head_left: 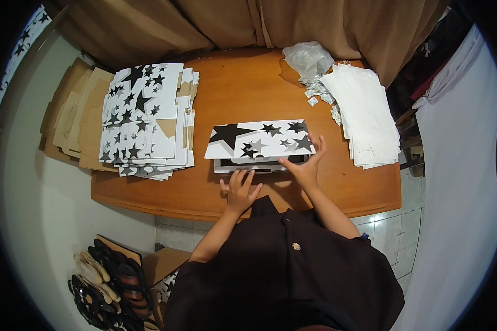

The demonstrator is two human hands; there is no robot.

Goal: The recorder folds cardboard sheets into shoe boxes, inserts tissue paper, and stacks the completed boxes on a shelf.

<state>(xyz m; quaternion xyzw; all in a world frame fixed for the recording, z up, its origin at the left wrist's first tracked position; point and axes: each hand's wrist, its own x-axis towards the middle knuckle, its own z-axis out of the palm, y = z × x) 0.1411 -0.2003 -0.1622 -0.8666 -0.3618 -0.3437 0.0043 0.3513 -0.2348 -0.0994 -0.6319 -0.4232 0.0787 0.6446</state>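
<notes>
A white cardboard box (259, 144) printed with black and grey stars lies in the middle of the wooden table (342, 187), its lid nearly down. My left hand (239, 190) rests flat on the table against the box's front edge, fingers apart. My right hand (305, 163) is spread over the box's front right corner, thumb at the front wall and fingers reaching up onto the lid. Neither hand grips anything.
A tall stack of flat star-printed box blanks (143, 118) lies at the table's left, over brown cardboard sheets (74, 118). White folded sheets (367, 113) and a crumpled clear plastic bag (308, 58) lie at the right. Shoes (102, 284) sit on the floor at lower left.
</notes>
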